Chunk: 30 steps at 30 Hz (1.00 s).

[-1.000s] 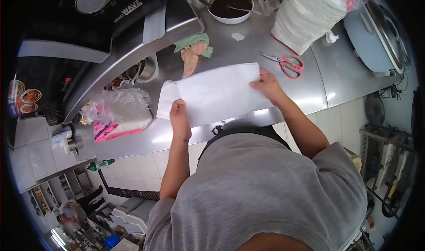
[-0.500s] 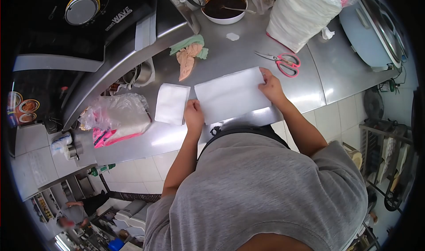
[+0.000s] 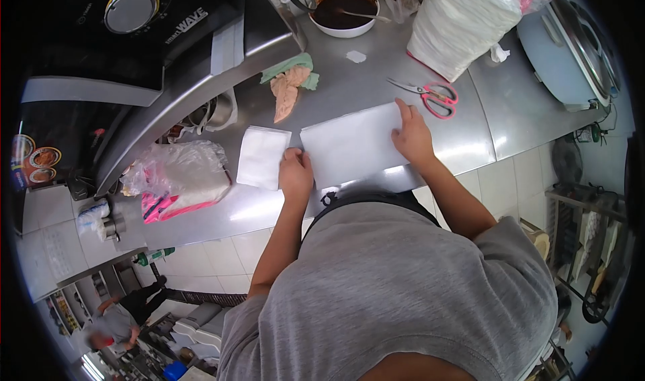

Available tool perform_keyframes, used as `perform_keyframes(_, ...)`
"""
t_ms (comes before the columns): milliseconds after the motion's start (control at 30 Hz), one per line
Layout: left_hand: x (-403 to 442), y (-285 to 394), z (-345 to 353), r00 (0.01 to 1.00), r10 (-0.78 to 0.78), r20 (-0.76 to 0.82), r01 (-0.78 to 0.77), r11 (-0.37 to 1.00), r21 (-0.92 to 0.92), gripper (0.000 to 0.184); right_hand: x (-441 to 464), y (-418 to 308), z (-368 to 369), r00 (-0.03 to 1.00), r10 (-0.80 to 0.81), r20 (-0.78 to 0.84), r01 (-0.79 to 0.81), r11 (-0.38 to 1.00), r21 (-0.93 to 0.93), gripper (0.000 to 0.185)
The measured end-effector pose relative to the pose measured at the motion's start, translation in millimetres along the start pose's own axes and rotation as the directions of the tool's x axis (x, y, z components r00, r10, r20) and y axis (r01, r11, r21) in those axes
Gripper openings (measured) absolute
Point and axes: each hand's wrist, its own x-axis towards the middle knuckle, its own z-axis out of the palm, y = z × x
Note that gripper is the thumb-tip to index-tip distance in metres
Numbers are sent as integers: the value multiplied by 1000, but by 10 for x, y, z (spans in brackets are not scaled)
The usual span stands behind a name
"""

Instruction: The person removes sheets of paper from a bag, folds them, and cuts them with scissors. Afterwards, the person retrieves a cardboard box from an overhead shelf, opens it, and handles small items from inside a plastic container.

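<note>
A flat white paper sheet (image 3: pixel 356 143), possibly several layers, lies on the steel counter in front of me. My left hand (image 3: pixel 295 176) is closed at its left edge, fingers curled and thumb beside the paper. At the right edge, my right hand (image 3: pixel 413 137) holds the paper, its thumb on top and forefinger along the upper right corner. Left of my left hand rests a small stack of folded white paper (image 3: pixel 261 158), close to my fingertips. Pink-handled scissors (image 3: pixel 437 99) lie partly spread just beyond my right hand.
Behind are a bowl of dark sauce (image 3: pixel 344 12) with a spoon and a tall white pack (image 3: pixel 463 25). A crumpled cloth (image 3: pixel 287 89) and an opened plastic pack (image 3: pixel 185 176) lie left, near the microwave (image 3: pixel 134 45). A lidded tub (image 3: pixel 564 52) stands right. Another person (image 3: pixel 121 324) is lower left.
My right forefinger has stretched up along the sheet's corner, and its thumb has shifted. My left fingers have curled more at the left edge. The distant person has changed posture.
</note>
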Motion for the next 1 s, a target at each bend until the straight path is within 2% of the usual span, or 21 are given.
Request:
perform_keyframes(33,2,3,-55,992,91,-91,-89,996,26,25,-25,-100,-10,996,-83,23,83,997,5,64)
perform_keyframes(100,34,-40,-203,981,104,-163,-80,985,151,32,-106,-276,5,968,-240,72,240,971,19,65)
perform_keyframes(133,50,-94,-271,974,115,-195,-72,975,211,36,-154,-330,77,926,-350,141,349,937,34,66)
perform_keyframes(200,84,-346,-290,985,63,-159,-30,979,201,38,-247,-366,313,792,-550,265,549,831,87,70)
perform_keyframes(267,118,-573,-308,996,5,-87,9,986,164,38,-288,-351,507,770,-557,310,570,820,59,72)
perform_keyframes(300,140,-638,-317,993,5,-116,10,992,129,30,-293,-373,559,757,-561,334,581,812,47,74)
perform_keyframes(400,226,-813,-348,995,-29,-93,31,999,27,23,-199,-392,673,775,-543,323,570,821,13,75)
perform_keyframes(500,243,-878,-347,978,-152,-145,133,982,-134,22,-172,-368,651,758,-556,341,578,815,42,74)
perform_keyframes(600,280,-1059,-364,976,-207,-63,193,965,-177,23,-207,-346,606,755,-555,350,575,816,53,74)
perform_keyframes(700,274,-1099,-381,906,-415,87,399,764,-507,18,-232,-346,594,759,-542,360,565,824,49,74)
perform_keyframes(800,288,-1137,-386,891,-440,111,417,696,-585,15,-241,-337,604,762,-543,353,565,824,47,75)
perform_keyframes(900,310,-1196,-386,862,-479,166,441,547,-711,15,-241,-332,611,760,-544,356,568,822,43,75)
perform_keyframes(1000,310,-1175,-419,836,-516,188,477,512,-715,15,-237,-337,606,758,-539,368,568,822,34,74)
